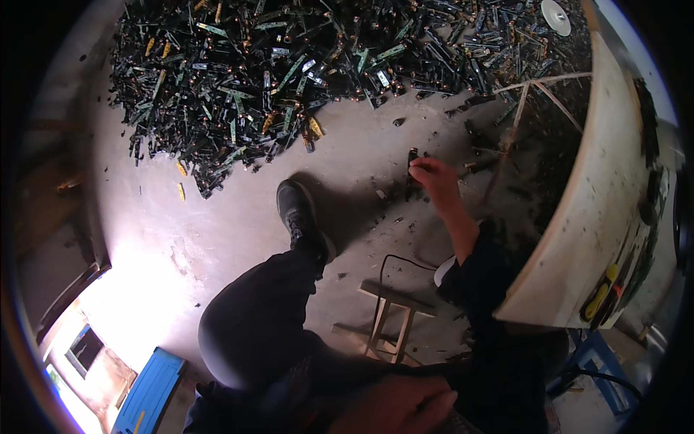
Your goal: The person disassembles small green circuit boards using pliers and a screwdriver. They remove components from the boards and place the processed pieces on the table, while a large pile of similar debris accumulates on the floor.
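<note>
My right hand [436,182] reaches out over the floor, thumb and fingers pinched on a small black stick-shaped piece [412,155] with a reddish tip. Its exact kind is too small to make out. Low in the picture, close to my body, lies my left hand [396,406]; it is blurred, and whether it holds anything cannot be seen. Beyond both hands spreads a large heap of thin dark sticks [238,87], mixed with green, silvery and yellow strips. A few dark scraps are scattered on the floor around my right hand.
A pale worktable [557,246] stands at the right, with a yellow-handled tool [598,300] on it. Below my right arm is a small wooden stool [397,311] with a dark cable beside it. A white disc [556,17] lies at the far right. My shoe [295,205] rests on the floor.
</note>
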A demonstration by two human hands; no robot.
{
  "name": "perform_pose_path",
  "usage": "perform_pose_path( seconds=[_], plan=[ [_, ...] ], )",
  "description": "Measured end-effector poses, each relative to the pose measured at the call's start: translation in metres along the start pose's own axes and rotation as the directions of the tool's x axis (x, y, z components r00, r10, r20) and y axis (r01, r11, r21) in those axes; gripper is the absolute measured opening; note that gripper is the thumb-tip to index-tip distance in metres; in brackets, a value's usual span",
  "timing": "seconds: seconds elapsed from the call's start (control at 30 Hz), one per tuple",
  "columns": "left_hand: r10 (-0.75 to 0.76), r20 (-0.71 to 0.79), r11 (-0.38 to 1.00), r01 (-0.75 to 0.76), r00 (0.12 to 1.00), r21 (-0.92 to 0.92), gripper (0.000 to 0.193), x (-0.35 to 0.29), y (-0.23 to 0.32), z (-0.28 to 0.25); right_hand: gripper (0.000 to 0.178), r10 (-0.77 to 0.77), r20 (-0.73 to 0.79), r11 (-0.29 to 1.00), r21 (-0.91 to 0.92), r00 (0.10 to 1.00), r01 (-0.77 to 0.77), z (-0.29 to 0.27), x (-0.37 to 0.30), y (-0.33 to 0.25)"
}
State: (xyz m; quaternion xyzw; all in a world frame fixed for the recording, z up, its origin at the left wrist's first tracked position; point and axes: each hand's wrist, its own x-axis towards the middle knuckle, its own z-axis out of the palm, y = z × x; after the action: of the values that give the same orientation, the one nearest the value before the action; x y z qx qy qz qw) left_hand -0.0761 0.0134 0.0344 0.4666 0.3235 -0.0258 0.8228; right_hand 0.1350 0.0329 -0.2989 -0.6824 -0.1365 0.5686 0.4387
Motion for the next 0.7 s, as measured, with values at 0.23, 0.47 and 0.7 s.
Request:
perform_pose_path(
  seconds=[0.23,0.47,0.7],
  plan=[
    [-0.039,-0.038,0.996,0.042,0.998,0.081,0.034,-0.007,-0.043,0.024,0.019,0.009,0.196,0.885,0.455,0.980,-0.100,0.047,-0.095,-0.061],
    [-0.025,-0.074,0.990,0.035,0.997,0.134,0.035,0.000,-0.082,0.024,0.019,-0.025,0.160,0.895,0.444,0.987,-0.049,0.049,-0.168,-0.078],
    [-0.058,-0.218,0.988,0.087,0.974,0.127,0.043,0.019,-0.119,0.000,0.015,-0.170,0.141,0.902,0.420,0.975,0.097,0.044,-0.236,-0.074]
  ],
)
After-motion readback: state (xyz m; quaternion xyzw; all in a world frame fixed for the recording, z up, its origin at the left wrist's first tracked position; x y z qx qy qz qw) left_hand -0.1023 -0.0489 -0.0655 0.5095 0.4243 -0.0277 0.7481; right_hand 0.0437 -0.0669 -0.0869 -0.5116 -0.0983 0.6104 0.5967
